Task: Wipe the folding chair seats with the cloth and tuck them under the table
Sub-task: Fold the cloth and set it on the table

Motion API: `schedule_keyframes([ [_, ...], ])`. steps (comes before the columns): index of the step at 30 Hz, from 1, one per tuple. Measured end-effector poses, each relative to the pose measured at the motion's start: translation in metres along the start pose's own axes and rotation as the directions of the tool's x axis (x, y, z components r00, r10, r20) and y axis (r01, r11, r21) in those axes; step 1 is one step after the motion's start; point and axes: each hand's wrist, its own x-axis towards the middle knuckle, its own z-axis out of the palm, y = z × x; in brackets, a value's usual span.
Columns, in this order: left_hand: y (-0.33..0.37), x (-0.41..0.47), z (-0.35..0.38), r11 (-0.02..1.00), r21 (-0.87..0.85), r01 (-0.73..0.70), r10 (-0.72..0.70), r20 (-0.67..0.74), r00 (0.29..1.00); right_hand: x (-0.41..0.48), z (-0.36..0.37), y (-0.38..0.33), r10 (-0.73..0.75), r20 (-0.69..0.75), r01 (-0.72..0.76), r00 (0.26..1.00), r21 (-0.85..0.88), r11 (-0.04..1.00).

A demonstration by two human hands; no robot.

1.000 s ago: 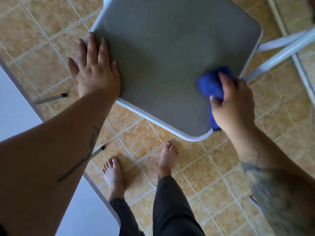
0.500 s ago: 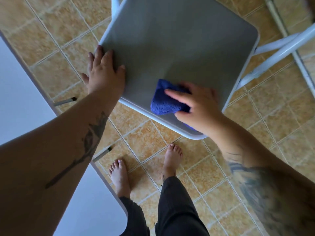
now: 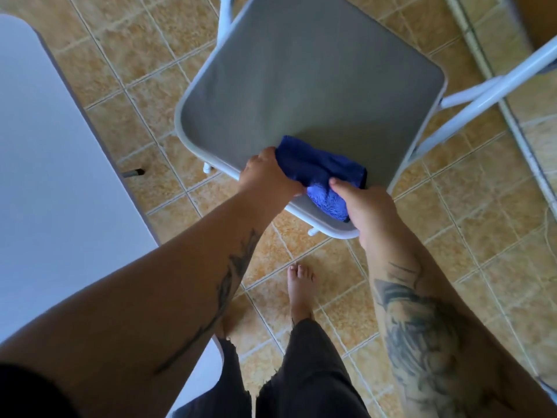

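The cloth [image 3: 324,173], blue and bunched, lies on the near edge of the grey seat [image 3: 301,86], close to its front right corner. Both hands are on it. The right hand [image 3: 366,206] grips its near end, thumb on top. The left hand [image 3: 268,176] has left the seat's left edge, where it was bracing the chair half a second ago, and is now closed on the cloth's left end. The wiping pass across the front edge has stopped.

Judgement: the cloth is being regathered or refolded, or handed over, which suggests this seat is nearly done. With no hand steadying the chair, its white frame [image 3: 482,95] stands free on the tile floor [image 3: 452,236]. The table [image 3: 45,146] sits just left of the chair, which is not yet tucked under it.
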Motion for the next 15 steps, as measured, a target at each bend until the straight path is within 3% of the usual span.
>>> schedule_keyframes([
  [5,-0.004,-0.008,-0.012,0.877,-0.470,0.096,-0.034,0.138,0.990,0.003,0.004,-0.021,-0.072,0.036,0.065,0.997,0.148,0.987],
  [9,-0.026,-0.037,-0.022,0.540,-0.791,0.287,-0.093,0.283,0.955,-0.019,0.002,-0.037,-0.238,0.156,0.192,0.959,0.263,0.946],
  [12,-0.043,-0.069,-0.040,0.339,-0.910,0.240,-0.067,0.231,0.971,-0.051,-0.001,-0.055,-0.371,0.293,0.301,0.881,0.258,0.918],
  [15,-0.060,-0.120,-0.061,0.321,-0.928,0.191,-0.010,0.199,0.980,-0.086,0.003,-0.066,-0.450,0.488,0.375,0.747,0.250,0.893],
])
